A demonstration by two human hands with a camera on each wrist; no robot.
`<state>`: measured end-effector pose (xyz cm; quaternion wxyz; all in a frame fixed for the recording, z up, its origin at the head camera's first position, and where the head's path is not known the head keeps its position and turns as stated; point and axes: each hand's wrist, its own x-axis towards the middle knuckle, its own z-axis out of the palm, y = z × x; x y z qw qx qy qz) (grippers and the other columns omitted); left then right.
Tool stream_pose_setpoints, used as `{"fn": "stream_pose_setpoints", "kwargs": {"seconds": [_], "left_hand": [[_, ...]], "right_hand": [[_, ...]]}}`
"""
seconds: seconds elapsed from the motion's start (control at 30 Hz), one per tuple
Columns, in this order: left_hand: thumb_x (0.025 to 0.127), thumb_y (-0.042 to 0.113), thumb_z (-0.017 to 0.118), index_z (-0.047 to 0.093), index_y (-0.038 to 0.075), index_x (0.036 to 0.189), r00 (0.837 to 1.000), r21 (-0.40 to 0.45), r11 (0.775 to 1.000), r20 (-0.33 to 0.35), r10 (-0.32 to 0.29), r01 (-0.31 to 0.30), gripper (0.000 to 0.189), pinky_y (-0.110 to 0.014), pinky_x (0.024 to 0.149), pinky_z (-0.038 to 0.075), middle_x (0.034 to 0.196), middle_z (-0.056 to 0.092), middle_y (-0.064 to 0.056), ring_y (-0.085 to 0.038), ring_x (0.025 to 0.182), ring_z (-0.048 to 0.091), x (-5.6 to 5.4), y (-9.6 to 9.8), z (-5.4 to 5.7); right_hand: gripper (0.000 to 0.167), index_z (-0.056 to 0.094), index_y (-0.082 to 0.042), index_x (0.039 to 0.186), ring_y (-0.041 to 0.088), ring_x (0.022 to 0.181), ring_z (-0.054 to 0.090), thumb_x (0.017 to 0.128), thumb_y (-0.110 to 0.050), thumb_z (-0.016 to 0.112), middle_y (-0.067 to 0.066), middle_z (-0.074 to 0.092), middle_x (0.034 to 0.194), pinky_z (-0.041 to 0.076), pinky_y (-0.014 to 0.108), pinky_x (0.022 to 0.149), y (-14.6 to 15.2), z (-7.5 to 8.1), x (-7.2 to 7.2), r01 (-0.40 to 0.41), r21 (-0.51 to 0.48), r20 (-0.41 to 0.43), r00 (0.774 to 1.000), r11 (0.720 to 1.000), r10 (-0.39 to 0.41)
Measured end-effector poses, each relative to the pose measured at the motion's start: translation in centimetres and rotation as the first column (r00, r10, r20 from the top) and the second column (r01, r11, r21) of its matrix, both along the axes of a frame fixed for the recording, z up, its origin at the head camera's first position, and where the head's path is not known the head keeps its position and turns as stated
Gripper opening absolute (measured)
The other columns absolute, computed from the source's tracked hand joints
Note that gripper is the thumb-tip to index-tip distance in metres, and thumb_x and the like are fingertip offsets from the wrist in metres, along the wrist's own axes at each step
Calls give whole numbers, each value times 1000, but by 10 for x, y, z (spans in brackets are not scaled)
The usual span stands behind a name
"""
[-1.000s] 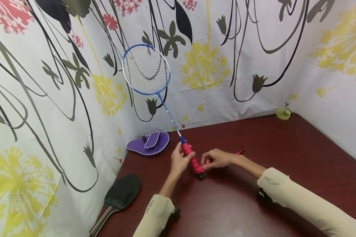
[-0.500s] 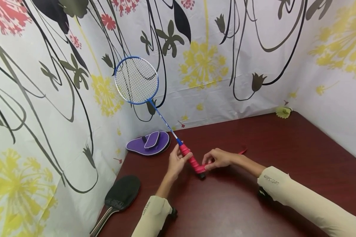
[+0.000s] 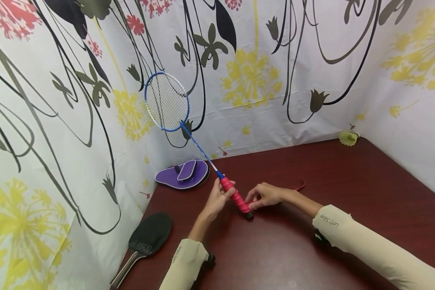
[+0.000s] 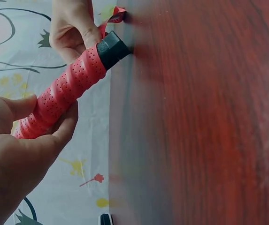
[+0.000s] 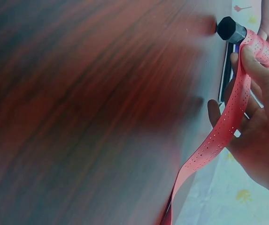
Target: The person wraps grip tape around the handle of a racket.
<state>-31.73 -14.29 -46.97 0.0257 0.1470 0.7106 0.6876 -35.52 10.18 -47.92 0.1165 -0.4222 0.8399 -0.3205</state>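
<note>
A blue and white badminton racket [image 3: 166, 102] is held tilted, its head up and to the left, over the table. My left hand [image 3: 217, 197] grips the handle, which is wrapped in red perforated grip tape [image 4: 61, 91]. The black butt end [image 4: 112, 50] of the handle is bare and points down and to the right. Beside it, my right hand [image 3: 264, 195] pinches the tape between thumb and fingers close to the handle. The loose tape strip [image 5: 223, 129] runs from there across the palm and trails down to the table.
On the dark red table [image 3: 293, 245], a purple paddle case [image 3: 166, 177] lies at the back left. A black table tennis paddle [image 3: 150, 237] rests on the left side. A yellow-green shuttlecock [image 3: 349, 138] sits in the far right corner. Patterned white sheets [image 3: 246, 125] enclose the table behind.
The racket's head has swung lower and a little left, and the handle has turned. The red tape now lies round the handle closer to the butt. Both hands stay nearly in place.
</note>
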Motion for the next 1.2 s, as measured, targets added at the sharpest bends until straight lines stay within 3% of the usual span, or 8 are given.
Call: {"fn": "stream_pose_setpoints", "kwargs": {"seconds": [0.2,0.4,0.53,0.83,1.2], "left_hand": [[103,2,60,34,4,145,1000,-23,1000,-24,1,-1,49,-40,99,53,145,56,-23,-37,126,58,0,0,0],[100,-3,62,35,1,156,999,14,999,-28,40,-40,62,-47,112,45,150,51,-25,-41,138,52,1,0,1],[99,-7,61,33,0,159,998,41,998,-30,48,-46,66,-49,110,47,149,51,-29,-42,136,53,3,1,3],[100,-5,58,43,-4,140,997,64,996,-44,68,-65,42,-46,100,55,140,59,-30,-37,126,60,3,3,-1],[99,-7,53,45,-3,149,997,31,997,-26,74,-74,50,-48,101,54,138,58,-29,-30,118,63,2,5,3]], "right_hand": [[21,80,-18,111,5,73,61,96,-32,77,-11,71,81,49,22,64,0,3,2,9,4,-1,1000,1000,-9],[22,80,-17,111,4,72,61,96,-32,77,-13,71,81,50,22,65,0,3,2,11,-5,-16,1000,1000,-12],[22,80,-16,110,3,71,62,95,-32,78,-14,71,79,50,21,65,-1,3,2,12,-6,-15,1000,1000,-12],[25,79,-15,112,4,68,61,95,-32,78,-10,71,77,49,21,62,-5,2,4,19,-9,19,1000,1000,-19],[23,75,-18,100,5,64,57,91,-38,82,-9,65,72,45,21,58,-8,7,9,52,-7,11,999,999,-51]]}}
